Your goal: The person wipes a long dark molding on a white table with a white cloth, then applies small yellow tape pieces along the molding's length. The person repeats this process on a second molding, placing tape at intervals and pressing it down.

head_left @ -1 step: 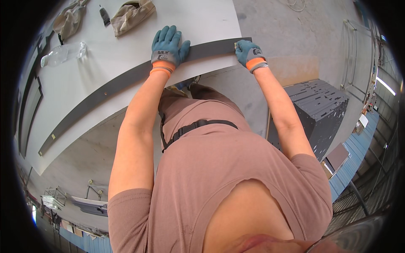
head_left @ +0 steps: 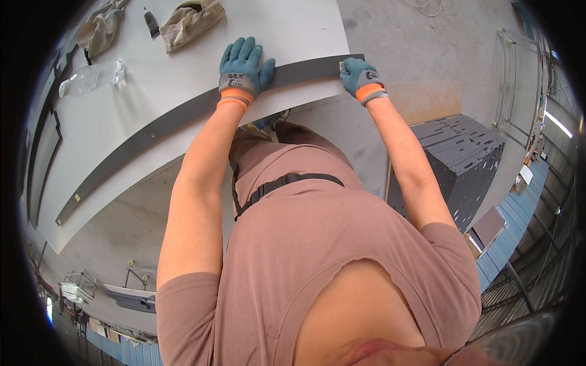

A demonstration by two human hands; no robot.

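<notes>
A long dark grey strip (head_left: 183, 118) lies along the near edge of the white tabletop (head_left: 287, 30), looking curved in this wide view. Several small pale yellow patches or cutouts show on its face. My left hand (head_left: 244, 67), in a blue-grey coated glove with an orange cuff, rests flat on the strip with fingers stretched out. Gloved the same way, my right hand (head_left: 361, 77) is closed at the strip's right end. Its curled fingertips press beside a small yellowish patch (head_left: 341, 65); whatever they pinch is hidden.
On the tabletop lie a clear plastic bottle (head_left: 91, 79), a beige cloth piece (head_left: 192, 23), another beige cloth (head_left: 101, 27), a small black tube (head_left: 151, 23) and more dark strips (head_left: 46, 165) at far left. A stack of dark panels (head_left: 461, 158) stands right of me.
</notes>
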